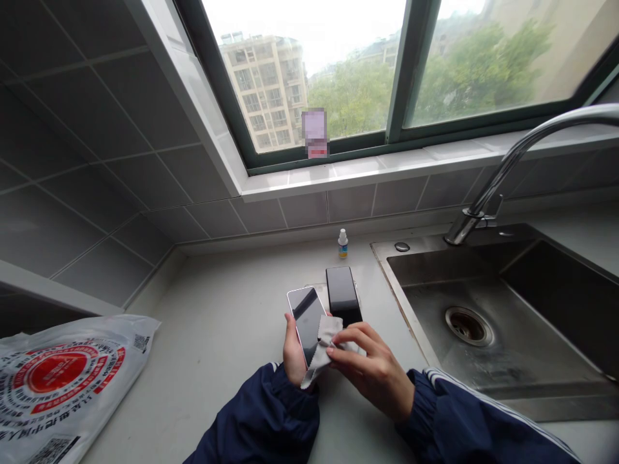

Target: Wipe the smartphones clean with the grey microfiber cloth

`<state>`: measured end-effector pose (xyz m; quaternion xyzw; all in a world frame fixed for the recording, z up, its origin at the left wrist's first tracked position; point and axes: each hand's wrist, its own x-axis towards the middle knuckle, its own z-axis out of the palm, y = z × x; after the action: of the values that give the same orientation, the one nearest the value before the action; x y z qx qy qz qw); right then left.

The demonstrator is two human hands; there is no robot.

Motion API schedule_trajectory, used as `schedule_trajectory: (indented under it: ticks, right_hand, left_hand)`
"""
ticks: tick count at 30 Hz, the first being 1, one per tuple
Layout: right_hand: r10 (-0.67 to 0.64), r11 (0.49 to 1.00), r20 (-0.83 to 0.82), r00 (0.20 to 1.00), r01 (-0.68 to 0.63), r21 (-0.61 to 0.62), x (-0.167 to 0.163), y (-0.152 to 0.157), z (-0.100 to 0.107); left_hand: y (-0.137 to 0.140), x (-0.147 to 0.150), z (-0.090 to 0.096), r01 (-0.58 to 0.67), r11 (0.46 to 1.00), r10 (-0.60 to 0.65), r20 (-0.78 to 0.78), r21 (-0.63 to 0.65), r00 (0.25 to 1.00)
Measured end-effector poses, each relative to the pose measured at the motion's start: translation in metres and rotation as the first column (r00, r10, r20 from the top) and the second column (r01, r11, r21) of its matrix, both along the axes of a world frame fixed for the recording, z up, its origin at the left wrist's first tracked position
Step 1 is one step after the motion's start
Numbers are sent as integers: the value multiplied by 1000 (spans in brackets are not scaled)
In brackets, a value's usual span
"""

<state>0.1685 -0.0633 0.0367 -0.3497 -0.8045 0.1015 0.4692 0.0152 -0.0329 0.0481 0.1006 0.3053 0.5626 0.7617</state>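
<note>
My left hand [293, 351] is wrapped round a smartphone [305, 314] with a dark screen and pale rim, its screen turned up toward me. Between the fingertips of my right hand [374, 367] is a light grey cleaning cloth [325, 341] with zigzag edges. The cloth hangs over the phone's lower right part and hides it there. Just behind my right hand lies a glossy black rectangular object [342, 293] on the counter; its kind I cannot tell. Farther back stands a small white dropper bottle [343, 245] with a blue and yellow label.
A stainless steel sink [425, 303] with a curved faucet [507, 151] is at the right. On the left, a white plastic bag [58, 380] with red print lies on the pale countertop [193, 348]. A tiled wall and window sill [358, 169] bound the back.
</note>
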Motion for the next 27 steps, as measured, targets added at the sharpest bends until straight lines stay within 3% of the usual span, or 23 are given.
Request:
schedule_trajectory:
  ticks: [8,11,14,17,21,24,27]
  right_hand:
    - [74,997,-25,997,-74,-11,-13,-15,1]
    - [61,998,-3,998,-60,11,-10,-13,3]
    - [34,999,24,999,-34,19,-2,-4,3]
    - [0,1000,26,1000,-1,19,7,6,-1]
    - [-15,1000,17,1000,15,23,8,8,-5]
    - [30,999,14,999,-30,13,-1,-1,-1]
    - [77,996,12,997,-78,39,-10,-9,4]
  left_hand:
    - [-14,10,-16,186,976,-172,119,-116,978]
    - [-14,10,-12,210,973,-192,164,-99,968]
    - [-9,6,0,177,981,-166,126,-79,978]
    - [-2,0,10,38,999,-38,18,-9,999]
    - [-1,-2,9,19,999,-18,-32,29,999]
    - [-7,3,0,99,993,-93,79,-68,992]
    - [-12,9,-6,271,942,-214,264,-200,940]
